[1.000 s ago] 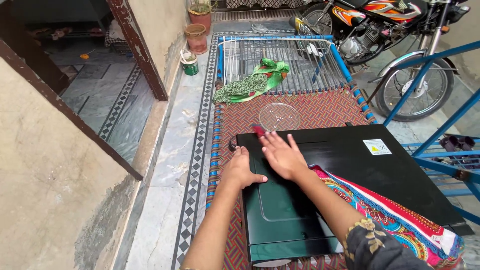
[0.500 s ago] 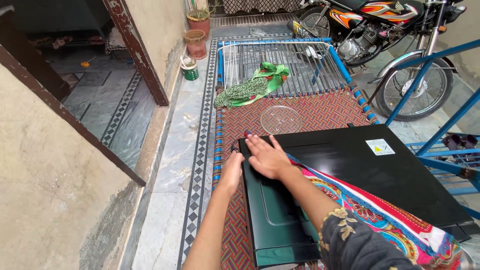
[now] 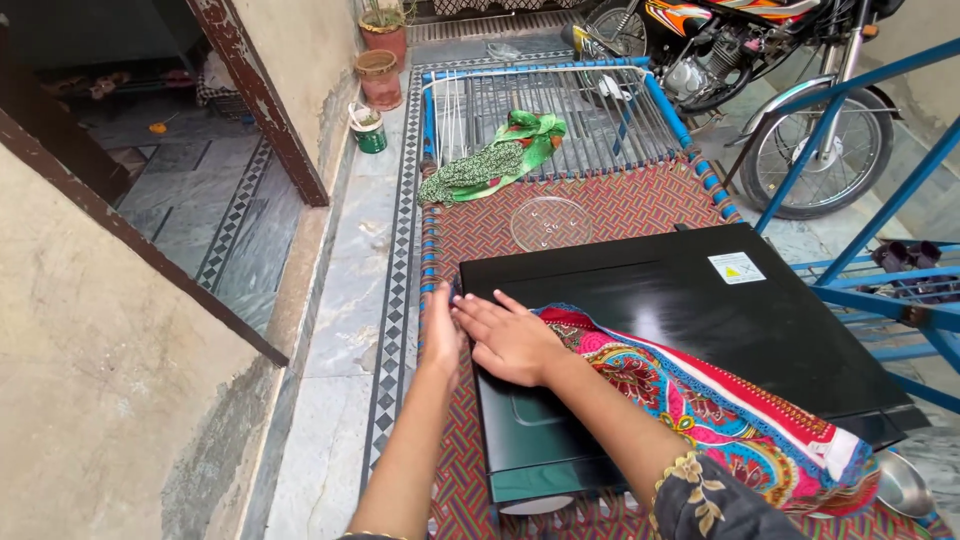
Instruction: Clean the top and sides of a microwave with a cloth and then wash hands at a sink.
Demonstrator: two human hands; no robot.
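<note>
A black microwave oven [image 3: 700, 320] lies on a woven cot [image 3: 620, 205], its door facing me. My right hand [image 3: 510, 335] rests flat, fingers spread, on the oven's top near its front left corner. My left hand [image 3: 440, 330] presses against the oven's left side at the same corner. A bright patterned cloth [image 3: 720, 400] drapes from my right arm across the oven. A round clear glass plate [image 3: 550, 222] lies on the cot just beyond the oven.
A green cloth [image 3: 495, 160] lies at the cot's far end. A motorcycle [image 3: 760, 70] stands at the back right, blue metal bars [image 3: 880, 200] at the right. Pots [image 3: 380, 75] line the wall; a doorway [image 3: 170, 150] opens at left. A steel bowl [image 3: 905, 485] sits lower right.
My right hand slid back toward me along the oven's left edge. My left hand dropped from the top edge to the oven's side. The red item under my fingers is no longer visible.
</note>
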